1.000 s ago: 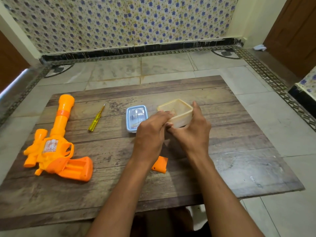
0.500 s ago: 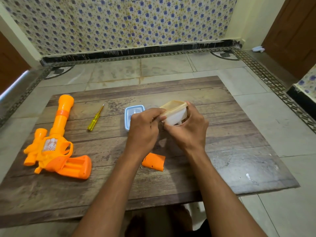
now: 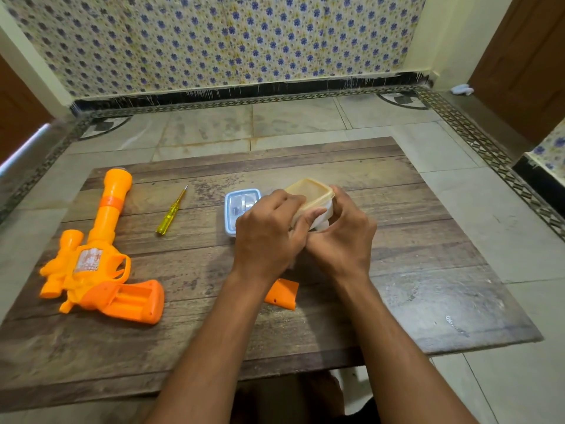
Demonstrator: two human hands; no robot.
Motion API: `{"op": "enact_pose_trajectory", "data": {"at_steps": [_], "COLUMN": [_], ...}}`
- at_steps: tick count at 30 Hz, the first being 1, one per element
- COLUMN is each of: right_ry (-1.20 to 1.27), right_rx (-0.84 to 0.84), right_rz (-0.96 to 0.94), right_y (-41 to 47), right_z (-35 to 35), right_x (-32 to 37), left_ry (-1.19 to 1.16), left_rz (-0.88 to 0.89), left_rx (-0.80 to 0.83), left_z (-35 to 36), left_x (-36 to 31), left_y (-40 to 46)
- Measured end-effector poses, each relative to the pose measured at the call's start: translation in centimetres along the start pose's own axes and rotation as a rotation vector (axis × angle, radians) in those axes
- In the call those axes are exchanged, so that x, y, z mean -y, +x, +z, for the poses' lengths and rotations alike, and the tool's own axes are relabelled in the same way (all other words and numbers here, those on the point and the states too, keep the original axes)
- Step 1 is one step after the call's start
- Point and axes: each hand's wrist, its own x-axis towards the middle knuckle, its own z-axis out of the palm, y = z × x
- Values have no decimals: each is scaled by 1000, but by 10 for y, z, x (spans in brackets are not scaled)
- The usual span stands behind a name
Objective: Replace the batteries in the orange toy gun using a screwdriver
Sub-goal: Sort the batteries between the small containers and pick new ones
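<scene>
Your left hand and right hand both hold the little box, tipped. Tip it slowly so batteries drop out gently. The toy gun lies far left of your left hand.

No legible text, brand, number or sign appears in this view. The toy gun carries a pale sticker on its body, but its print is too blurred to read. The lid shows raised moulding, and no characters can be made out.
</scene>
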Motion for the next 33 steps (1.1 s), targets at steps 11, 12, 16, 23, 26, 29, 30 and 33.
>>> {"op": "enact_pose_trajectory", "data": {"at_steps": [11, 12, 16, 23, 26, 29, 30, 33], "right_ry": [71, 74, 103, 103, 67, 64, 72, 100], "right_rx": [-27, -30, -42, -70, -90, -91, -90, -64], "right_rz": [-15, -23, -47, -71, -94, -114, -122, -142], "right_y": [-2, -3, -4, -6, -9, -10, -10, -12], "right_z": [-1, -1, 1, -2, -1, 1, 1, 1], "right_x": [-9, -8, -6, -9, -9, -10, -10, -5], "left_ry": [48, 43, 25, 77, 111, 133, 142, 149], "left_rz": [43, 30, -20, -21, -31, -27, -19, -21], "left_rx": [-60, -59, -68, -42, -51, -54, -57, -81], "left_z": [10, 9, 9, 10, 10, 10, 10, 8], "left_x": [-1, -1, -5, -11, -13, -14, -14, -13], "left_y": [10, 10, 9, 11, 15, 17, 17, 17]}}
